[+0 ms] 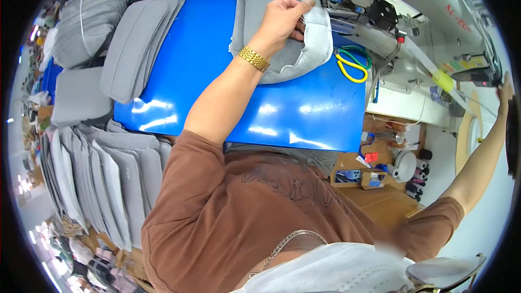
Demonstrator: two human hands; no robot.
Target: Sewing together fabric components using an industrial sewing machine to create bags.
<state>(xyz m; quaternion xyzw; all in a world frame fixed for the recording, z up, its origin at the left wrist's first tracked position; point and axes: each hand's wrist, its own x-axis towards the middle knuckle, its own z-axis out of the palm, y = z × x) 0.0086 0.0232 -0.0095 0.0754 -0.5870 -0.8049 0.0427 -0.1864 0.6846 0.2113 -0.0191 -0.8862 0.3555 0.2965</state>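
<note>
Grey fabric cover (pixel 260 8) lies on the blue desk (pixel 206 30), its pale edge pinched in the left hand's (pixel 279 24) grip. What the right hand (pixel 506 96), far right of that grip, holds I cannot tell. Scissors (pixel 355 64) just below-right could snag cloth dragged across them. Farther down, a brown tray (pixel 345 161) contains small, unclear blue items.

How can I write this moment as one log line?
left hand: pinches grey fabric piece | right hand: beside dark round part, contact unclear | scissors: on blue tabletop
</note>
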